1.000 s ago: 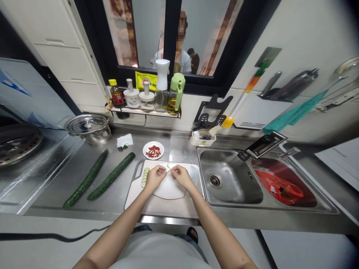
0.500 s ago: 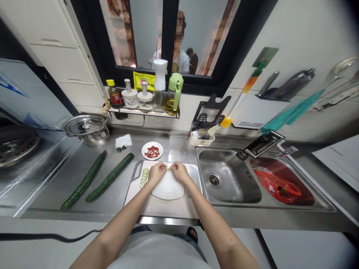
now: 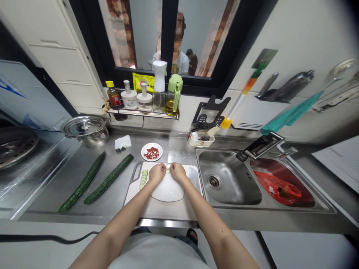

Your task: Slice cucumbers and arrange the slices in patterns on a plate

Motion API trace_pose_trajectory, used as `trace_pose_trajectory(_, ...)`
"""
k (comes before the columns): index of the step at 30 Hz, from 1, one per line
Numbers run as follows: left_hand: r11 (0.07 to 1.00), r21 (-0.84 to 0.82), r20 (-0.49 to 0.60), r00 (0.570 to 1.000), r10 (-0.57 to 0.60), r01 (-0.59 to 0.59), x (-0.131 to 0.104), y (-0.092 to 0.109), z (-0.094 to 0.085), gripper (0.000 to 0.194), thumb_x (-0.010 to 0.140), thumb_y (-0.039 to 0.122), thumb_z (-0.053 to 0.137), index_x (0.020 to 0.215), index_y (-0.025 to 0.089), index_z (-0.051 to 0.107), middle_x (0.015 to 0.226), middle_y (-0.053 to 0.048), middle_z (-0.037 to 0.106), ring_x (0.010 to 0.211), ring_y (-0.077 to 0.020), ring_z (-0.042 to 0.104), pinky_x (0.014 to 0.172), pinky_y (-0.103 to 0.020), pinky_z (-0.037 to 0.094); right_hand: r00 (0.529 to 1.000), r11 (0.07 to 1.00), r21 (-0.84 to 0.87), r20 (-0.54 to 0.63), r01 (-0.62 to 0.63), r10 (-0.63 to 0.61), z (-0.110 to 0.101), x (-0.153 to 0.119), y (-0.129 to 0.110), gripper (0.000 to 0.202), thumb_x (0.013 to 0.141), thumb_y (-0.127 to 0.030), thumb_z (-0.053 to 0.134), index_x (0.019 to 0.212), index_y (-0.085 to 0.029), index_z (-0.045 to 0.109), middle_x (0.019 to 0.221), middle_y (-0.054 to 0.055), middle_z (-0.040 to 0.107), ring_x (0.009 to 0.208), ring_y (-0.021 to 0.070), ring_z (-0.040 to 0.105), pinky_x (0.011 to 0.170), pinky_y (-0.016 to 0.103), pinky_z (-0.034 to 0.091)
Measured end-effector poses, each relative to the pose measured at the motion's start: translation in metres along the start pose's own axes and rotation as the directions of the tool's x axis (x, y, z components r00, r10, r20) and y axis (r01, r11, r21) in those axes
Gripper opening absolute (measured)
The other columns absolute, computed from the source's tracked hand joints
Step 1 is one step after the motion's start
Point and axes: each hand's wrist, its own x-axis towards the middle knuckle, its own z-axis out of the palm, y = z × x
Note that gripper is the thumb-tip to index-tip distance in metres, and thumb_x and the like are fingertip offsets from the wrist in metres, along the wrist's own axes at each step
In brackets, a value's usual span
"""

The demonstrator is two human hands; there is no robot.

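At the far edge of a white plate (image 3: pixel 167 193), my left hand (image 3: pixel 157 173) and my right hand (image 3: pixel 177 172) face each other with fingers pinched. Between them are small pale-green cucumber slices (image 3: pixel 168 169), which both hands appear to grip; the fingertips partly hide them. The plate rests on a white cutting board (image 3: pixel 157 213) with a grey handle. Left of my left hand, a row of overlapping cucumber slices (image 3: pixel 143 179) lies on the board. A knife blade (image 3: pixel 193 175) lies on the board's right side, partly hidden by my right forearm.
Two whole cucumbers (image 3: pixel 109 179) lie on the steel counter at left, near a lidded pot (image 3: pixel 94 136). Behind the board stands a small plate (image 3: pixel 144 153) of red pieces. A double sink (image 3: pixel 230 179) is at right, with a red plastic bag (image 3: pixel 277 186) in it. Bottles (image 3: pixel 174 95) line a shelf.
My hands stay at the plate's far edge, with only slight finger movement around the cucumber slices. The view has shifted very slightly.
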Motion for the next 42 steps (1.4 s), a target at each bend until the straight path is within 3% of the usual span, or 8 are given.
trace_pose_trajectory(12,0.999,-0.009,-0.006,0.999,0.046,-0.046,-0.002,0.000,0.001,0.013,0.081,0.021,0.056,0.084,0.022,0.068,0.093,-0.008,0.066,0.094,-0.0211,0.058,0.078,-0.027,0.038,0.998,0.980,-0.197,0.059,0.028,-0.017,0.001,0.004,-0.004,0.025,0.090,-0.017,0.041,0.104,-0.015,0.062,0.100,0.015,0.068,0.088,0.0210,0.061,0.068,0.027,0.035)
trace_pose_trajectory(17,0.983,0.178,0.031,0.998,0.047,-0.052,-0.003,0.002,0.001,0.020,0.088,0.023,0.049,0.096,0.024,0.067,0.103,-0.005,0.064,0.098,-0.0178,0.057,0.080,-0.025,0.040,0.997,0.970,-0.240,0.068,0.047,-0.031,0.000,0.002,-0.005,0.027,0.091,-0.015,0.038,0.106,-0.017,0.060,0.099,0.013,0.068,0.088,0.0198,0.062,0.068,0.026,0.035)
trace_pose_trajectory(28,0.889,0.348,0.097,0.955,0.282,-0.298,-0.019,-0.004,0.000,0.029,0.090,0.020,0.045,0.112,0.026,0.063,0.108,-0.005,0.056,0.105,-0.0194,0.048,0.083,-0.028,0.042,0.997,0.959,-0.279,0.075,0.046,-0.026,-0.002,0.001,-0.006,0.026,0.092,-0.018,0.037,0.107,-0.018,0.059,0.098,0.011,0.069,0.087,0.0194,0.062,0.066,0.026,0.035)
trace_pose_trajectory(33,0.840,0.418,0.161,0.939,0.305,-0.345,-0.021,-0.006,0.003,0.034,0.089,0.019,0.045,0.119,0.028,0.060,0.107,-0.006,0.056,0.104,-0.0213,0.046,0.083,-0.030,0.043,0.997,0.961,-0.274,0.080,0.041,-0.020,-0.002,0.001,-0.006,0.025,0.092,-0.019,0.039,0.107,-0.019,0.058,0.100,0.011,0.068,0.088,0.0187,0.062,0.068,0.025,0.036)
trace_pose_trajectory(42,0.799,0.465,0.176,0.924,0.340,-0.382,-0.021,-0.008,0.005,0.034,0.091,0.022,0.044,0.121,0.027,0.059,0.108,-0.007,0.056,0.102,-0.0218,0.046,0.081,-0.031,0.043,0.997,0.968,-0.252,0.078,0.005,0.015,-0.005,0.000,-0.005,0.022,0.092,-0.021,0.042,0.106,-0.019,0.059,0.100,0.010,0.068,0.089,0.0181,0.062,0.069,0.025,0.036)
